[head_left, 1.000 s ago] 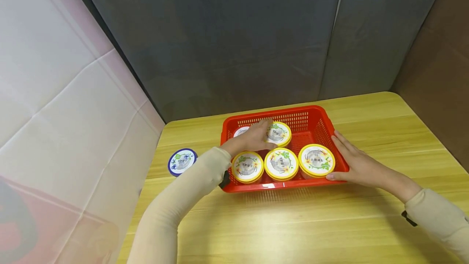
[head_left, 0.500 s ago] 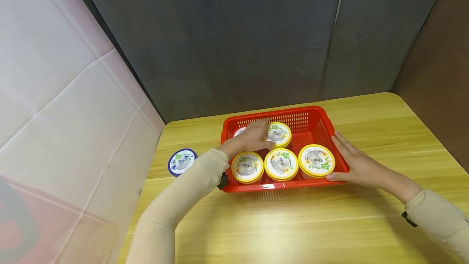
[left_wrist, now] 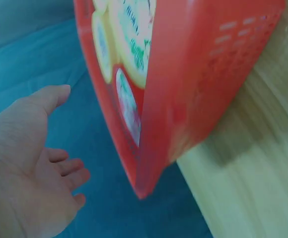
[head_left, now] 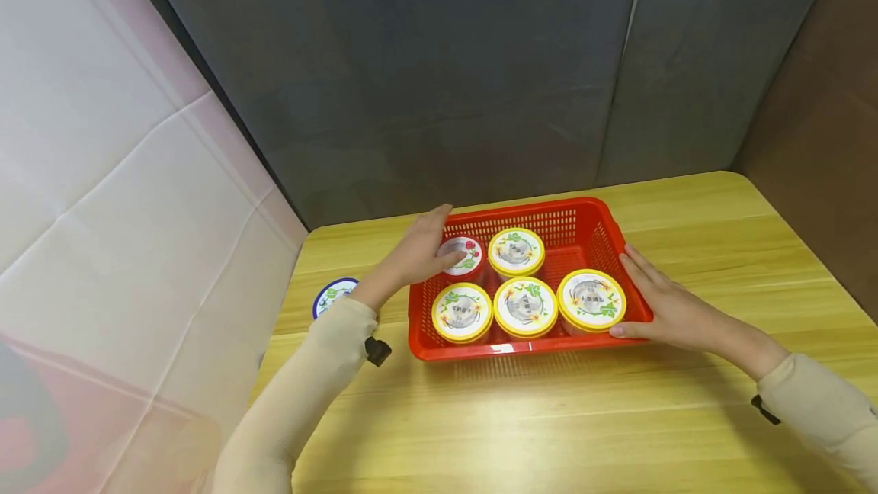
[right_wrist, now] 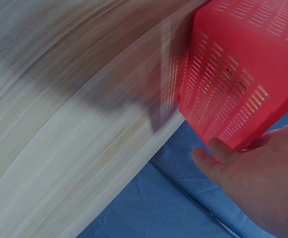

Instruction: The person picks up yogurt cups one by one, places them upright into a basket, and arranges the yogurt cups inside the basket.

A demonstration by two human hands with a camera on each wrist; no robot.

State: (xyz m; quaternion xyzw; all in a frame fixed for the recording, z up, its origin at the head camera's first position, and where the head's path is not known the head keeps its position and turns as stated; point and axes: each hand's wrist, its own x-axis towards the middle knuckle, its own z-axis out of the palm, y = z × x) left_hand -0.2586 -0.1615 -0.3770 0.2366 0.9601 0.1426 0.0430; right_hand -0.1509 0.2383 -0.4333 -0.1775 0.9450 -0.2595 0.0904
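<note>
A red plastic basket (head_left: 583, 227) holds several tubs with yellow-rimmed lids (head_left: 525, 307) and one tub with a red-rimmed lid (head_left: 469, 250) at its far left. My left hand (head_left: 414, 250) hovers at the basket's left end, thumb over the red-rimmed lid. In the left wrist view that hand (left_wrist: 30, 163) is apart from the basket (left_wrist: 188, 89), its fingers loosely bent, holding nothing. At the basket's right end my right hand (head_left: 675, 311) lies with straight fingers along the side and its thumb by the near corner. The right wrist view shows its fingers (right_wrist: 216, 161) touching the rim.
Left of the basket, a blue-rimmed tub (head_left: 334, 294) on the wooden table (head_left: 507, 418) is partly hidden by the left arm. A dark panel (head_left: 439, 97) stands behind the table, a pale sheet (head_left: 137, 197) at its left and a brown panel (head_left: 816, 143) at its right.
My left hand has moved left, off the tubs' middle to the basket's left end, uncovering the red-rimmed lid. The left sleeve now covers part of the blue-rimmed tub. The right hand stays put.
</note>
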